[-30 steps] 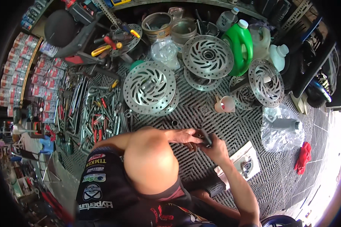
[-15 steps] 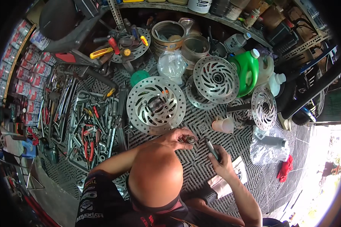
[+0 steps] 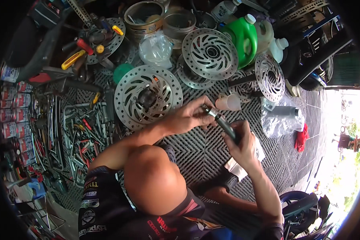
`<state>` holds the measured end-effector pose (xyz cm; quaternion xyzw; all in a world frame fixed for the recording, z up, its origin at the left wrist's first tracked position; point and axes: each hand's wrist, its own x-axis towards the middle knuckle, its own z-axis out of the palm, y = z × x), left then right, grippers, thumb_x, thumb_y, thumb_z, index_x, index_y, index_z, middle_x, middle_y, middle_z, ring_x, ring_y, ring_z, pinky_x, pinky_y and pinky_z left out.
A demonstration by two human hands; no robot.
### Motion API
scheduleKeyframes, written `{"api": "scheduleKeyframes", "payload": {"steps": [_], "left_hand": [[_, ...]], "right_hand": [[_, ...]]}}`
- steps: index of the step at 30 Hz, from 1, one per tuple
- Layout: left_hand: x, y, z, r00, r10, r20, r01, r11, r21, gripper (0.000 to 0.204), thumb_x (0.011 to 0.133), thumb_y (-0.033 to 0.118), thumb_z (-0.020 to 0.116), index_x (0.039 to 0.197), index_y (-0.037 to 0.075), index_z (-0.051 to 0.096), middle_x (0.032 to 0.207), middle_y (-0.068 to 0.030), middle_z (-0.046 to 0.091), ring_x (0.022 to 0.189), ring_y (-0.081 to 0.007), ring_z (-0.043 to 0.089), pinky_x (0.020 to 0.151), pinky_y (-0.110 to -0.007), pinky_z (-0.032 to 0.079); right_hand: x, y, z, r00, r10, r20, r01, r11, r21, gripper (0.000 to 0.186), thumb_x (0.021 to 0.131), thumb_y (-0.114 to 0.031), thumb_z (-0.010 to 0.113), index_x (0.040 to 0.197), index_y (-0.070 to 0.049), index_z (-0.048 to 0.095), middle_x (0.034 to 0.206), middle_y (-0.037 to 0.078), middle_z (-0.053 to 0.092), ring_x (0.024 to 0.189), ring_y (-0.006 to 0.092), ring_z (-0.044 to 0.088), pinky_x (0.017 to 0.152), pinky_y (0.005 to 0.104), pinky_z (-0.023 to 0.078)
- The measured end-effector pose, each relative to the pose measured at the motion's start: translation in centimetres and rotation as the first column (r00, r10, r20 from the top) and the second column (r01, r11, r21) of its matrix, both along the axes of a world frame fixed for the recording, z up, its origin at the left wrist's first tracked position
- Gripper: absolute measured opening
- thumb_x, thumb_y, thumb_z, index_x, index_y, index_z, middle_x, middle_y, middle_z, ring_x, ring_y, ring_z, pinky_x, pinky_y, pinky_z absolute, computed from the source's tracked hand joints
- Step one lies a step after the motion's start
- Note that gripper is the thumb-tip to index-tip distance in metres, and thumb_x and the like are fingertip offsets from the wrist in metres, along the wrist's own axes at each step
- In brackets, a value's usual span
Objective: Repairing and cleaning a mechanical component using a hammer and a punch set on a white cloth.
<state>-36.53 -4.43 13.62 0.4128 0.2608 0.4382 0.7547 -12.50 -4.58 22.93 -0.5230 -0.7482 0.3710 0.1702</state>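
Head view: the right hand [image 3: 244, 146] grips a dark cylinder [image 3: 227, 128] while the left hand [image 3: 191, 116] pinches a metal piece [image 3: 212, 112] at its far end. The 2 parts, apart 0.5 s ago, now appear to meet, bringing both hands' work together above the floor mat [image 3: 196, 156].

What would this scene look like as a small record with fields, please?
Right hand: grips a dark cylindrical tool
Left hand: fingers at the tool's metal end, grip unclear
Ahead: slotted brake discs, pale cup
Left side: loose hand tools
Right side: red cloth beside clear plastic bag
Further off: green jug with white cap
Floor: patterned mat
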Motion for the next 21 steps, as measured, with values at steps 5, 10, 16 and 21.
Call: {"api": "scheduleKeyframes", "payload": {"steps": [5,10,16,21], "left_hand": [[-1.3,-0.8,-0.1,0.987,0.094,-0.13,-0.105,0.992,-0.075,0.018,0.102,0.016,0.069,0.11,0.006,0.057,0.091,-0.0019,0.067,0.077,-0.0067,0.062,0.064,-0.022,0.048],[-2.5,-1.7,1.1,0.987,0.105,-0.119,-0.122,0.982,-0.147,0.017,0.1,0.014,0.071,0.103,0.006,0.057,0.084,0.0011,0.063,0.065,-0.0046,0.054,0.056,-0.022,0.044],[-3.2,-2.1,1.6,0.973,0.17,-0.158,-0.17,0.985,0.014,0.024,0.096,0.01,0.076,0.113,0.004,0.06,0.093,-0.0006,0.068,0.082,-0.006,0.064,0.067,-0.023,0.052],[-3.3,-2.1,1.1,0.987,0.114,-0.114,-0.109,0.993,0.052,0.028,0.096,0.005,0.074,0.12,0.002,0.059,0.099,-0.0022,0.069,0.089,-0.0082,0.066,0.076,-0.025,0.054]], "right_hand": [[-1.6,0.7,1.6,0.957,0.15,0.25,-0.185,0.975,0.123,0.032,0.091,-0.013,0.076,0.112,-0.003,0.054,0.082,0.015,0.07,0.062,0.0275,0.067,0.06,0.0372,0.053],[-3.2,0.8,3.5,0.91,0.218,0.352,-0.293,0.939,0.177,0.03,0.089,-0.011,0.076,0.111,-0.003,0.056,0.082,0.016,0.071,0.07,0.033,0.073,0.064,0.0402,0.056],[-3.8,1.4,5.0,0.907,0.276,0.319,-0.33,0.935,0.131,0.029,0.088,-0.01,0.077,0.108,-0.002,0.057,0.081,0.016,0.07,0.069,0.0311,0.072,0.063,0.0383,0.055],[-3.4,1.7,5.2,0.913,0.283,0.294,-0.296,0.955,0.001,0.031,0.087,-0.01,0.077,0.108,-0.001,0.056,0.083,0.014,0.07,0.067,0.0227,0.069,0.063,0.035,0.053]]}}
